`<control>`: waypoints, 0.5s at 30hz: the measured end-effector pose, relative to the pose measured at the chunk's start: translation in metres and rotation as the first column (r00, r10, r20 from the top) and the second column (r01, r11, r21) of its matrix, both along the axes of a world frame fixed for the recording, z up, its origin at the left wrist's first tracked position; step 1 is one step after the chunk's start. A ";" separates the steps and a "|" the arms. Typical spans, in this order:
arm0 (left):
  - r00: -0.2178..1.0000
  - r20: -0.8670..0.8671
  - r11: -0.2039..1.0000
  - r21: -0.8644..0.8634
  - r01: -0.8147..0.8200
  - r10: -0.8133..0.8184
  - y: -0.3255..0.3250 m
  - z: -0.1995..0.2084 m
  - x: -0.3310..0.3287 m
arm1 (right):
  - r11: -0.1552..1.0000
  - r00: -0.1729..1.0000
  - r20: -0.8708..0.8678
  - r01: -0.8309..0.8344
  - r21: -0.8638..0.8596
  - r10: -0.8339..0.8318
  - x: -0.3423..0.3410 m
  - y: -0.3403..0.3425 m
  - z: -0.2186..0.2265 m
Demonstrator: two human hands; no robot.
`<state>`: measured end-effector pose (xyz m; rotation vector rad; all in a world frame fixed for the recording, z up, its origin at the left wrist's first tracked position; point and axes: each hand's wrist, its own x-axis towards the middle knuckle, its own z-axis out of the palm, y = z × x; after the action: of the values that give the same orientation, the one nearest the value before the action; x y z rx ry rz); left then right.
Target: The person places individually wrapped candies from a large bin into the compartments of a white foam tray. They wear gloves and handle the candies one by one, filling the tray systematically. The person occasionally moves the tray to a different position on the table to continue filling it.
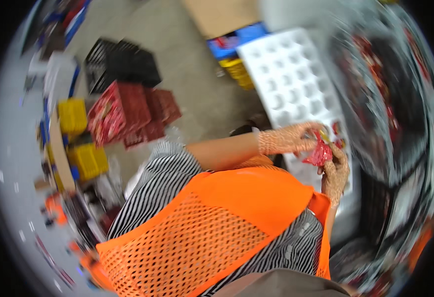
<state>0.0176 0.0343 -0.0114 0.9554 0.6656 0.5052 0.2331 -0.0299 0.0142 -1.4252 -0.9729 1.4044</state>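
Observation:
Both my hands, in orange-patterned gloves, meet over a white tray [296,89] with rows of round hollows. Between them is a small shiny red plastic packet [319,155]. My left hand [291,138] comes in from the left, its fingers pinched at the packet's upper edge, beside a bit of yellow. My right hand [337,173] wraps its fingers round the packet's right side. More red and yellow pieces [337,136] lie just beyond the right fingers on the tray. Blur hides the fine detail of the fingertips.
At right stands a black container [410,114] lined with clear plastic, with red items inside. Red crates [133,109], a black crate [128,64] and yellow bins [90,161] are on the left. A blue bin [251,34] is beyond the tray.

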 end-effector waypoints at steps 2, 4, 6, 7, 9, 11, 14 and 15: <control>0.923 0.336 0.932 -0.359 -0.059 0.188 -0.023 0.009 -0.027 | 0.983 0.978 0.106 -0.177 -0.055 0.182 -0.042 0.019 0.003; 0.863 0.317 0.886 -0.383 -0.262 0.392 -0.037 0.005 -0.060 | 0.904 0.890 0.273 -0.410 0.126 0.366 -0.076 0.032 -0.015; 0.814 0.240 0.826 -0.369 -0.427 0.528 -0.050 -0.010 -0.095 | 0.737 0.647 0.506 -0.676 0.033 0.571 -0.113 0.044 0.011; 0.767 0.218 0.766 -0.425 -0.481 0.603 -0.055 -0.014 -0.119 | 0.677 0.604 0.512 -0.734 0.058 0.610 -0.124 0.047 0.015; 0.472 0.118 0.458 -0.531 -0.714 0.873 -0.078 -0.025 -0.175 | 0.591 0.561 0.522 -0.796 0.128 0.642 -0.139 0.050 0.024; 0.065 0.083 0.100 -0.567 -0.817 0.994 -0.097 -0.056 -0.257 | 0.608 0.582 0.505 -0.783 0.135 0.638 -0.136 0.050 0.022; -0.360 0.157 -0.259 -0.447 -0.856 0.920 -0.150 -0.077 -0.401 | 0.696 0.629 0.437 -0.718 0.011 0.643 -0.106 0.053 0.010; -0.482 0.160 -0.438 -0.244 -0.865 0.862 -0.147 -0.060 -0.421 | 0.738 0.657 0.430 -0.674 -0.033 0.619 -0.093 0.055 0.008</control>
<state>-0.4035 -0.1131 -0.0718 -0.1812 1.1323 2.3664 0.1400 0.0251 0.0222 -1.3558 -1.9795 1.5032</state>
